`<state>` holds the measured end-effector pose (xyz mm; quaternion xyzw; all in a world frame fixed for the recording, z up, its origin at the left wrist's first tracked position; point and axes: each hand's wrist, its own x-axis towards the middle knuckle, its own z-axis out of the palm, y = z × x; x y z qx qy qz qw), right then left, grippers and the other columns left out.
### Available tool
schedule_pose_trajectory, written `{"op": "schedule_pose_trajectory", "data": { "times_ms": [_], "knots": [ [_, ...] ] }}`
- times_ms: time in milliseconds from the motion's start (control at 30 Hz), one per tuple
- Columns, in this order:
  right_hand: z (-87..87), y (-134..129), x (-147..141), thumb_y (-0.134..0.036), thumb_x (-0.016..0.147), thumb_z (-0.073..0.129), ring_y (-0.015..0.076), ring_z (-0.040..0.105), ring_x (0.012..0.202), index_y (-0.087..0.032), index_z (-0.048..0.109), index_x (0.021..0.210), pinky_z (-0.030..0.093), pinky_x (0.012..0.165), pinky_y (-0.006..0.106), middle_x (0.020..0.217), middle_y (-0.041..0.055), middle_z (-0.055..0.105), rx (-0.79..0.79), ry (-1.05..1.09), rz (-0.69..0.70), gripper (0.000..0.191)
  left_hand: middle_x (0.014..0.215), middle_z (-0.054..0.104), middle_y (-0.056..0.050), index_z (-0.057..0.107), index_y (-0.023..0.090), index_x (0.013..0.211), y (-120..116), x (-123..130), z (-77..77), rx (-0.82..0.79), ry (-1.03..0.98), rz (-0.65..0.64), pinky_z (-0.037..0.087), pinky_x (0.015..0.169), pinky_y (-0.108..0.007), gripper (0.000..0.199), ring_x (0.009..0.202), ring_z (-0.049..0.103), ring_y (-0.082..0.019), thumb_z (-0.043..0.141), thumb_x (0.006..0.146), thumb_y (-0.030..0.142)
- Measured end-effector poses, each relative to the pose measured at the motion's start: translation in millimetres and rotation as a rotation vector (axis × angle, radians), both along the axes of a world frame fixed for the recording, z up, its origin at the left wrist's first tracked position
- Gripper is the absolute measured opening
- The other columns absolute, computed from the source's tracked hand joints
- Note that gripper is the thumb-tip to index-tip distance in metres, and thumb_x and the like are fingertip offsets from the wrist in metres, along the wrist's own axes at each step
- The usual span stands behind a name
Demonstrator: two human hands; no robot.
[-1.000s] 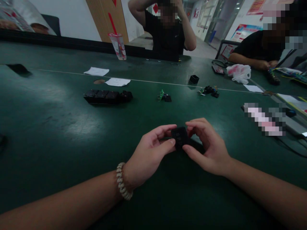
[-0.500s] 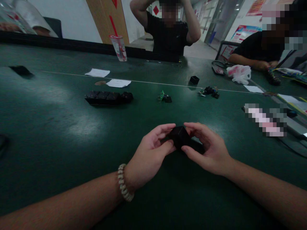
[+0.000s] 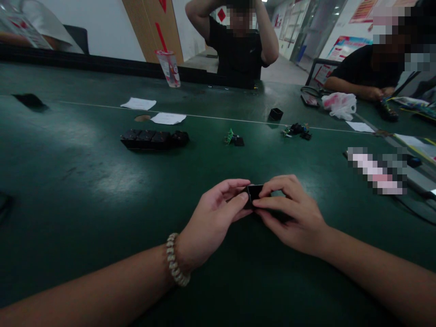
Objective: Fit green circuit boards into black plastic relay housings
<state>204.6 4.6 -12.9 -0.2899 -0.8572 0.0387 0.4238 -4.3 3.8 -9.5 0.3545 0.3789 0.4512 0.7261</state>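
Note:
Just above the green table, my left hand (image 3: 218, 209) is closed round a small black box (image 3: 256, 190), thumb on its near side and fingers behind. From the right, my right hand (image 3: 293, 213) grips the same box, its fingertips on the top and near edge. My fingers cover much of the box, so its inside cannot be made out. Beyond my hands lies a small green circuit board with a black part (image 3: 234, 137). A similar open-topped black box (image 3: 275, 114) stands farther back.
A row of joined black box-like units (image 3: 153, 139) lies left. Loose electronic parts (image 3: 297, 131) lie right of centre. White papers (image 3: 168, 118), a plastic cup with a red straw (image 3: 168, 68) and a plastic bag (image 3: 339, 106) are farther off. Another person (image 3: 240, 45) sits opposite.
The black box has turned in my hands, and a flat top with a pale edge now shows. My right fingers have moved from its right side onto its top.

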Motion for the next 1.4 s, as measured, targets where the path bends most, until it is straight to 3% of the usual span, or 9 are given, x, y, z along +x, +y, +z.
{"op": "schedule_pose_trajectory", "data": {
  "times_ms": [267,500,833,1000,1400],
  "knots": [
    [0.4,-3.7,1.2,-0.002,0.092,0.070,0.0225,0.066,0.107,-0.018,0.068,0.123,0.059,0.086,0.038,0.116,0.0108,0.066,-0.016,0.040,0.005,0.035,0.120,0.079,-0.007,0.080,0.021,0.113,-1.2,-1.5,-0.5,0.085,0.002,-0.009,0.060,0.102,-0.041,0.027,0.115,0.071,-0.024,0.082,0.086,0.015],
    [-0.5,-3.8,1.2,-0.002,0.090,0.071,0.0228,0.067,0.105,-0.021,0.066,0.126,0.059,0.086,0.038,0.113,0.0091,0.067,0.001,0.063,-0.030,0.041,0.122,0.080,-0.009,0.079,0.020,0.114,-0.5,-1.4,0.9,0.101,-0.004,-0.018,0.053,0.113,-0.048,0.030,0.119,0.071,-0.026,0.084,0.084,0.016],
    [-3.9,-1.7,2.0,-0.015,0.082,0.082,0.0297,0.062,0.118,-0.024,0.057,0.139,0.061,0.097,0.048,0.127,0.0123,0.060,-0.225,0.107,-0.026,0.063,0.126,0.079,-0.011,0.077,0.020,0.117,-1.4,-2.7,1.4,0.132,-0.014,-0.026,0.048,0.117,-0.051,0.035,0.125,0.070,-0.030,0.081,0.083,0.011],
    [-5.8,1.4,3.0,-0.020,0.083,0.083,0.0277,0.066,0.112,-0.024,0.058,0.136,0.063,0.090,0.045,0.127,0.0119,0.062,-0.339,0.101,-0.015,0.059,0.128,0.079,-0.011,0.076,0.019,0.120,-0.6,-3.1,1.1,0.154,-0.030,-0.038,0.048,0.118,-0.050,0.039,0.125,0.070,-0.029,0.081,0.082,0.010],
    [-10.0,1.2,3.7,-0.016,0.089,0.077,0.0253,0.071,0.109,-0.022,0.060,0.132,0.064,0.090,0.044,0.126,0.0126,0.065,-0.364,0.215,-0.031,0.046,0.129,0.076,-0.011,0.077,0.020,0.117,-1.2,-2.2,4.0,0.102,0.001,-0.009,0.051,0.115,-0.051,0.033,0.126,0.068,-0.030,0.083,0.085,0.015]
  ]
}}
